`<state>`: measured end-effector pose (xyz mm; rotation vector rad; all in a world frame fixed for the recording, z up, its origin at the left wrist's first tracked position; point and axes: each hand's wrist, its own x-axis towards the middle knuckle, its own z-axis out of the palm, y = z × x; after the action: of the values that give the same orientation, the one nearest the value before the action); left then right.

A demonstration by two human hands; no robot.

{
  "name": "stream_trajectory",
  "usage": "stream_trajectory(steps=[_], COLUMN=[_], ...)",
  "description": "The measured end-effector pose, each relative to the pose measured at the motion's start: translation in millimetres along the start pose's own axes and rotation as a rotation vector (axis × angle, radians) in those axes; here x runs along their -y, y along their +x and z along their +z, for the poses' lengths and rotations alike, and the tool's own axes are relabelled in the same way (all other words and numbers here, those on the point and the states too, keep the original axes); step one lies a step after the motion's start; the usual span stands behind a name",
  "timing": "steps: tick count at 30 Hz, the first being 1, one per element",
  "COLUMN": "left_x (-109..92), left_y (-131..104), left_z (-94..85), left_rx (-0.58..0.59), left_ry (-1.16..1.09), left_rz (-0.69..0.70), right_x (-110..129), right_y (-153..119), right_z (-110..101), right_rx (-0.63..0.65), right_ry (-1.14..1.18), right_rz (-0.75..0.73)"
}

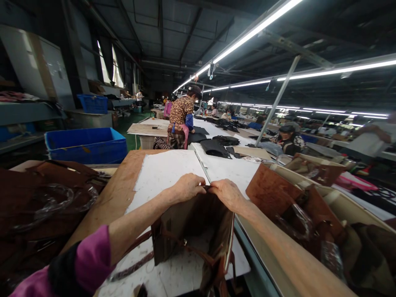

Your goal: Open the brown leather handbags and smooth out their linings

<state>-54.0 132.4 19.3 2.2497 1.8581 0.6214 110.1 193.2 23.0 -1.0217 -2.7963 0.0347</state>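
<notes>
A brown handbag [192, 222] stands on the white-covered table in front of me, its strap and handles hanging toward the near side. My left hand [188, 187] pinches the bag's far top edge, fingers pressed together. Close beside it, my right hand [227, 194] grips the same edge with thumb and fingers. Only a small gap lies between the two hands. A plastic-wrapped handle [131, 267] lies on the white sheet left of the bag. Part of the bag's lower end runs out of view at the bottom.
Brown bags with clear plastic wrapping [46, 206] are heaped at my left. More brown bags [275, 185] fill a cream-coloured bin on the right. A blue crate [86, 144] stands at the left. A co-worker [181, 115] stands farther along the table, near dark pieces [215, 147].
</notes>
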Motion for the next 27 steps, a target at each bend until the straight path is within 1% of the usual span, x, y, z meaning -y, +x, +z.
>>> stream_trajectory(steps=[3, 6, 9, 11, 13, 18, 23, 25, 27], left_x=[-3.9, -5.5, -4.4, -4.3, -5.1, -3.7, 2.4, 1.5, -1.6], left_y=[3.6, 6.2, 7.7, 8.3, 8.8, 9.2, 10.4, 6.3, -4.9], left_z=[0.0, -0.7, 0.0, 1.3, 2.6, 3.6, 1.8, -0.7, -5.1], left_rx=[0.006, 0.016, 0.007, 0.008, 0.012, 0.010, 0.006, 0.018, 0.045], left_ry=[0.149, 0.228, 0.211, 0.193, 0.182, 0.130, 0.044, 0.048, 0.117], left_rz=[0.009, 0.014, 0.017, 0.021, 0.032, 0.032, 0.022, 0.013, -0.042], right_x=[1.2, -1.2, -9.3, -15.5, -19.7, -19.3, -15.1, -14.8, -15.9], right_y=[1.9, 2.3, -1.9, -7.3, -13.0, -15.6, -8.5, -9.0, -11.2], right_z=[4.1, 4.2, 0.1, -3.1, -5.0, -2.0, 1.0, 1.3, 1.8], right_rx=[-0.017, -0.008, 0.052, 0.100, 0.116, 0.031, 0.019, 0.016, 0.007], right_ry=[-0.030, 0.022, 0.145, 0.213, 0.259, 0.312, 0.340, 0.331, 0.310], right_rz=[0.000, 0.000, 0.013, 0.047, 0.082, 0.130, 0.116, 0.128, 0.139])
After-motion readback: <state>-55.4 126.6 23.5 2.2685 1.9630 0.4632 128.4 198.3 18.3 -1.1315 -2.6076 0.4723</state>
